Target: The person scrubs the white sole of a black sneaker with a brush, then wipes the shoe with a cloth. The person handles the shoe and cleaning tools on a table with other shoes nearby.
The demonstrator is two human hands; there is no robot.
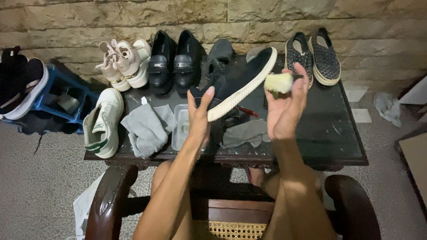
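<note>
Black slip-on shoe point(235, 84), pale sole: held tilted above the middle of the worktop point(338, 133), sole turned toward the camera, toe up and to the right. Judged light, soft in the upper, stiffer along the sole; best taken at the heel or round the sole's edge.

Left hand point(199, 116): clamped on the heel end, thumb across the sole.

Right hand point(284, 104): closed on a pale yellowish pad point(278, 82), sponge or cloth, held just at the sole's toe end; contact not certain.

Under the shoe: clear plastic tray point(181, 124), grey cloths point(149, 126) toward the front edge, a thin red item point(247, 111), mostly hidden.

Front left corner: white sneaker point(103, 124).

Back edge, left to right: pale pink sandals point(124, 64), black loafers point(174, 62), dark shoe point(219, 55) partly covered, dotted dark slip-ons point(313, 55) at the back right corner.

Off the worktop, left: blue stool point(66, 95) carrying dark shoes point(20, 82), cut off by the frame.

Foreground: dark wooden chair arms point(106, 202).

Hard to make out: shoe's interior, the pad's material.
</note>
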